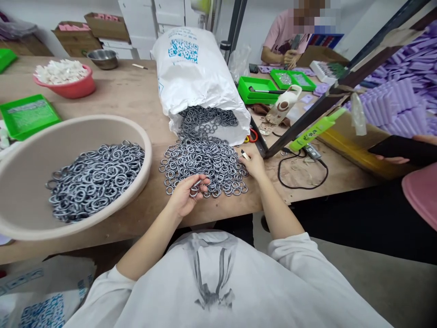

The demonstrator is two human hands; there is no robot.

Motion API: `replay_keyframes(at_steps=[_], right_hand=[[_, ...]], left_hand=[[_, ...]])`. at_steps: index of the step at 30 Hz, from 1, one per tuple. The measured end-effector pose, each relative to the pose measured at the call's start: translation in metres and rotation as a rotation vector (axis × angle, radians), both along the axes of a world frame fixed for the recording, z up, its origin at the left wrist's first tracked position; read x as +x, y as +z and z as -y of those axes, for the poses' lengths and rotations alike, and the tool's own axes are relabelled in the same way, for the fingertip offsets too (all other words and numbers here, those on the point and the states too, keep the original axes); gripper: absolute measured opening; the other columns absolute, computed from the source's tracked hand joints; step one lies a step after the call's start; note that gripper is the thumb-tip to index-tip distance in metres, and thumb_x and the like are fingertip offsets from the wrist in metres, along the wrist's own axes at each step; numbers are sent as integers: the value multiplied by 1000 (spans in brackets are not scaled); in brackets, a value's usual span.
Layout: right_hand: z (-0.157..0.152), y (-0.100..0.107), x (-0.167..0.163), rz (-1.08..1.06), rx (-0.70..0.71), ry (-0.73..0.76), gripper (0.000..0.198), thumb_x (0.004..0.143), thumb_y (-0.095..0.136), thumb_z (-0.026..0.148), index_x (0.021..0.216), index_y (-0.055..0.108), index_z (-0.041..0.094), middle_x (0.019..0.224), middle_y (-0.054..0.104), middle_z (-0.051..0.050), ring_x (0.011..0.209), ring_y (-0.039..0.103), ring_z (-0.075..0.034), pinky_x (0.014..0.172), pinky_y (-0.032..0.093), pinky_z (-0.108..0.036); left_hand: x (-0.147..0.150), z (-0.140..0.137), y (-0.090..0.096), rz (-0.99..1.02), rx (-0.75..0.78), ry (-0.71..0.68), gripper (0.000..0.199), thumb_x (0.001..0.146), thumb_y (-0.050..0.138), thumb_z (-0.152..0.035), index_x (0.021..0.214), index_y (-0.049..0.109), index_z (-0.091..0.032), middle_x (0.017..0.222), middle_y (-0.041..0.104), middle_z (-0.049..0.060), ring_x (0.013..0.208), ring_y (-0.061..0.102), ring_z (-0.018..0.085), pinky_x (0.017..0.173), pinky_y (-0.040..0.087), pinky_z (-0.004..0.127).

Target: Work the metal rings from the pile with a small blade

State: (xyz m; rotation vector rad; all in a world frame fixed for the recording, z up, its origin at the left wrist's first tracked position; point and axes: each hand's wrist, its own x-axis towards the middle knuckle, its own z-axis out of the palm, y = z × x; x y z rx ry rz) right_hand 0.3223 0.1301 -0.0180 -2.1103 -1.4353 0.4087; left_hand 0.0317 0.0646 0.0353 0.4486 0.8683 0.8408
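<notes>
A heap of grey metal rings (205, 159) spills from a white sack (196, 73) onto the wooden table (136, 95). My left hand (187, 193) curls around a few rings at the heap's near edge. My right hand (252, 165) rests on the heap's right edge, fingers pinching a small ring or piece; what it holds is hard to make out. To the left stands a large beige basin (20, 182) partly filled with more rings (92, 180).
A red bowl of white pieces (64, 77), green trays (27, 116) (259, 89), a steel bowl (103, 58) and a black cable (300, 175) lie on the table. A person (290, 38) sits opposite; another person's hand (392, 157) holds a phone at right. Purple parts (403, 100) are stacked there.
</notes>
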Motion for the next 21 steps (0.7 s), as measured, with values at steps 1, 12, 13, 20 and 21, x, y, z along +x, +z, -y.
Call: replay_keyframes(at_steps=[1,12,13,20,21], right_hand=[[1,1,2,-6,0,4,24,82,69,32,95,75,13,93,76,-13,85,67,-26,75,48,-34],[67,36,-102,-936,205,176,45,64,82,56,72,56,21,59,52,7,44,40,-7,42,33,-22],[74,38,-114,-1003,215,177,47,64,82,57,70,52,22,56,50,8,43,39,-7,40,30,-21],[89,52,-144,-1124,275,193,48,63,85,58,72,53,23,55,48,8,46,40,-8,43,34,-22],[88,55,-143,-1101,295,220,46,62,86,57,77,57,23,61,52,6,51,45,-9,47,40,-23]], left_hand=[[1,-1,0,-4,-3,9,19,78,74,-25,89,67,-11,85,71,7,61,64,10,44,47,16],[45,-7,-15,-215,438,21,41,75,76,-55,80,58,-18,56,42,-8,50,32,6,45,24,20],[46,-7,-18,-238,487,30,43,77,74,-58,77,57,-18,57,43,-7,53,34,7,48,26,21],[38,1,-16,-209,572,4,55,77,67,-70,67,49,-18,60,42,-4,56,34,9,50,27,22],[38,2,-13,-174,541,6,55,75,69,-69,67,49,-18,60,40,-5,54,32,8,49,26,22]])
